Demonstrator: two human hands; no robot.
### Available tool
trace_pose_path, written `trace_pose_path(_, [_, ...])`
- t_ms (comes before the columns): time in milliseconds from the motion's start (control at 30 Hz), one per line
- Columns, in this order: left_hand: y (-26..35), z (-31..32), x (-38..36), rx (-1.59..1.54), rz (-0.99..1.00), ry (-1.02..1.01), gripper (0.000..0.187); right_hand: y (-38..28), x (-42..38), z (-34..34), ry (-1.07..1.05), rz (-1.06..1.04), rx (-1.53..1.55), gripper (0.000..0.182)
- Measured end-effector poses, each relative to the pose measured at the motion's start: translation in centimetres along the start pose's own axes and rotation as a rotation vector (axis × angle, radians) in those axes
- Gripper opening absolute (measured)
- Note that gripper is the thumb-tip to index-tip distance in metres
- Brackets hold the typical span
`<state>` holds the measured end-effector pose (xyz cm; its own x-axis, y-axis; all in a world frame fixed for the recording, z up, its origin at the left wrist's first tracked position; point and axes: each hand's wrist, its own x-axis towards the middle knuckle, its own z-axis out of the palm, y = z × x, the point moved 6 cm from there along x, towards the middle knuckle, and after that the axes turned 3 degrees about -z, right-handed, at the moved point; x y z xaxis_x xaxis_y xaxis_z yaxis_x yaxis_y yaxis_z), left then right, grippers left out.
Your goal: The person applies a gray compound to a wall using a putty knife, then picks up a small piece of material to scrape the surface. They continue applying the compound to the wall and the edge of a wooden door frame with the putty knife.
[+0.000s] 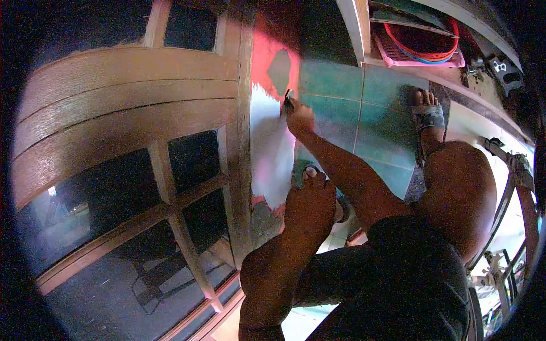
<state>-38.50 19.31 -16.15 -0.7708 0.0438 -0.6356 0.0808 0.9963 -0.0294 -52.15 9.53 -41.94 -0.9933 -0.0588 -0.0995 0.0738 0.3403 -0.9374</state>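
My right hand [300,118] is closed around a small dark tool [288,102], with a thin end sticking up past the fingers. The tool is at the right edge of a narrow wall strip [270,142], where a white area with jagged edges meets red paint. A grey patch [278,71] shows in the red just above. Lower down, my left hand [311,202] is dark and in shadow with its fingers bent. A rounded dark edge shows beside it, but I cannot make out what the hand holds.
A wooden door with glass panes [131,131] fills the left side. Green tiles [330,82] lie right of the strip. My sandalled foot [427,116] and bent knee [460,193] are at the right. A pink basket [392,59] and a handsaw [505,74] are at upper right.
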Motion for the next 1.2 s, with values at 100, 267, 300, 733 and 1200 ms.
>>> trace_pose_path(100, [0.3,-1.2,0.1,-0.041,-0.015,-0.058,0.035,-0.3,-0.5,0.7,0.062,-0.052,-0.058,0.045])
trace_pose_path(267, [1.1,-3.3,-0.9,0.022,0.018,0.019,0.033,-0.4,-0.7,0.8,-0.012,0.045,-0.131,0.062])
trace_pose_path(300, [1.0,-3.1,-0.8,0.022,0.019,0.019,0.033,-0.6,-0.9,0.6,0.003,-0.001,-0.116,0.061])
trace_pose_path(733, [0.5,-0.8,-0.2,-0.003,0.035,-0.019,0.03,1.9,-0.4,-2.6,0.261,-0.11,-0.137,0.052])
trace_pose_path(1200, [0.1,-0.1,0.2,-0.086,-0.02,-0.078,0.032,1.2,0.0,1.5,0.128,-0.066,-0.027,0.035])
